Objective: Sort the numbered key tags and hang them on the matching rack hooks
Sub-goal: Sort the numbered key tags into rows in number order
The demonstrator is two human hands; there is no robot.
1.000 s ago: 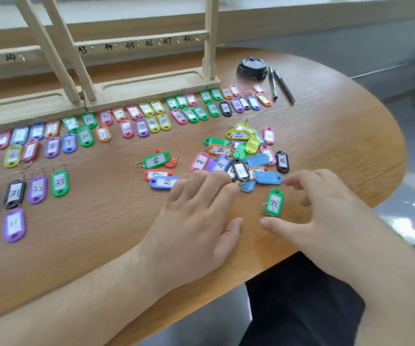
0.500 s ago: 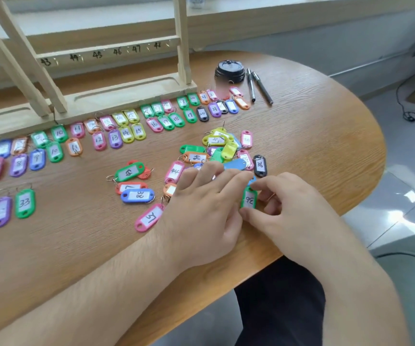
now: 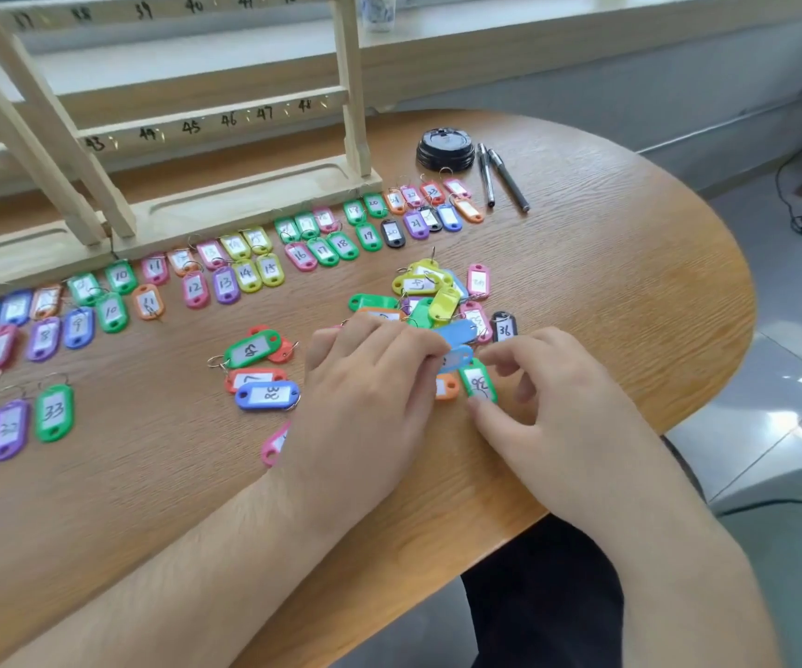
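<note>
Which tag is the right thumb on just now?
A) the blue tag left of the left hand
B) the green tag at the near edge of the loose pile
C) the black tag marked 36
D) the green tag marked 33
B: the right hand has its thumb tip on the near end of the green tag, with a curled finger close to its far end.

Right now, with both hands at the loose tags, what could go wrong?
The green tag pinched by the right hand shows digits that may read differently upside down, so it could be missorted. The pink tag half hidden under the left hand might get dragged or overlooked.
</note>
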